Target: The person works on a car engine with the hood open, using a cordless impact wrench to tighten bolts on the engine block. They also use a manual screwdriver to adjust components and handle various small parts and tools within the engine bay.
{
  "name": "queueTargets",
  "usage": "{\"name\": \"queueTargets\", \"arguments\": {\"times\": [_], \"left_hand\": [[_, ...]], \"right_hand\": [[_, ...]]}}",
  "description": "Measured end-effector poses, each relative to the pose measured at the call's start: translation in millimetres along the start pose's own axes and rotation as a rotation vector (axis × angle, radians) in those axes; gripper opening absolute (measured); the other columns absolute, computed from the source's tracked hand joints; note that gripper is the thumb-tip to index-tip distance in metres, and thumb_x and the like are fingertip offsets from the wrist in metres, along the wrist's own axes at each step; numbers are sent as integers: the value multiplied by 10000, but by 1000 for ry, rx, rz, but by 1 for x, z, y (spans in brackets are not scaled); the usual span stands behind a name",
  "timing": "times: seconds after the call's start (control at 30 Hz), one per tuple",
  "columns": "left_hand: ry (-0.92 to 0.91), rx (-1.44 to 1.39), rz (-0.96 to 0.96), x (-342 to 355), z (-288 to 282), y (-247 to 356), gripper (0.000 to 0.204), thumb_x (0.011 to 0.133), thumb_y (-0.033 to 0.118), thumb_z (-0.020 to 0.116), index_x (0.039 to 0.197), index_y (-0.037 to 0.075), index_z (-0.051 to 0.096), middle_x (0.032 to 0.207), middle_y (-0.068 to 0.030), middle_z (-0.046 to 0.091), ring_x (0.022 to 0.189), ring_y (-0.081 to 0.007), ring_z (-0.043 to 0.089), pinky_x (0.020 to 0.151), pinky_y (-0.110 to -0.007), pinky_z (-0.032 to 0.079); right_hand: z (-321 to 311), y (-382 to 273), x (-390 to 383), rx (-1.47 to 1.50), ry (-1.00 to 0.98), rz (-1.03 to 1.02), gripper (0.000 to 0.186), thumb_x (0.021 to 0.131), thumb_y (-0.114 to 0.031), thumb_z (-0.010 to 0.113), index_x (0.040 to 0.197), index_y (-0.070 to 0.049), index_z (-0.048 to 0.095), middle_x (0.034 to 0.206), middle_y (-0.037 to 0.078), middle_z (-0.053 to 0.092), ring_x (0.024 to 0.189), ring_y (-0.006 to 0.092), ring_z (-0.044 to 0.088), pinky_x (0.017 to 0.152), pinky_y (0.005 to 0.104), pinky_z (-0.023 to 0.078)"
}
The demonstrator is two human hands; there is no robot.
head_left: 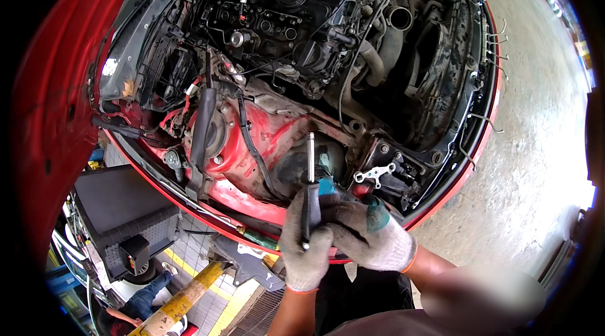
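Note:
My left hand [302, 254], in a grey-white work glove, grips a black-handled tool [311, 203] with a straight metal shaft pointing up over the red, dirty inner wing [252, 147] of a car's engine bay. My right hand [372, 238], gloved with teal fingertips, is curled right beside the tool; whatever its fingers close on is hidden. Just above and right of that hand, a silver bracket [375, 174] sits by the front corner of the bay.
The black engine [283, 33] fills the upper bay, and the raised red bonnet [53, 84] is at left. Below left are a dark tool cart [120, 203], a yellow striped post [183, 304] and another person's jeans-clad legs [151, 292]. Concrete floor [529, 147] lies to the right.

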State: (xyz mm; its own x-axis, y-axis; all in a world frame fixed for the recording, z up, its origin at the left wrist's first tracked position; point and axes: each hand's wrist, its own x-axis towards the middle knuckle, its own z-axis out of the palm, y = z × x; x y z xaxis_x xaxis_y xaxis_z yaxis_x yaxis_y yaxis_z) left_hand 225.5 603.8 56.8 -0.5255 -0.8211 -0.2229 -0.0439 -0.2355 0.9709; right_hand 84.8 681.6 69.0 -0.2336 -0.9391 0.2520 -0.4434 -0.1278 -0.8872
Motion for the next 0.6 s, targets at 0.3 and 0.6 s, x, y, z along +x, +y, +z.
{"name": "queueTargets", "arguments": {"times": [0.3,0.6], "left_hand": [[-15,165,-230,-12,-33,23,426,905,-1,671,1326,-58,635,1191,-142,729,1024,-158,679,908,-296,543],[-162,419,27,37,-49,36,435,840,-22,728,1271,-57,676,992,-175,759,817,-150,722,746,-274,561]], "right_hand": [[-10,60,59,2019,818,615,171,1097,-170,451,1101,-48,569,705,-73,349,572,50,345,526,211,334],[8,66,108,1880,826,691,149,1083,-176,458,1006,-96,557,674,-106,316,518,29,267,485,224,259]]}}
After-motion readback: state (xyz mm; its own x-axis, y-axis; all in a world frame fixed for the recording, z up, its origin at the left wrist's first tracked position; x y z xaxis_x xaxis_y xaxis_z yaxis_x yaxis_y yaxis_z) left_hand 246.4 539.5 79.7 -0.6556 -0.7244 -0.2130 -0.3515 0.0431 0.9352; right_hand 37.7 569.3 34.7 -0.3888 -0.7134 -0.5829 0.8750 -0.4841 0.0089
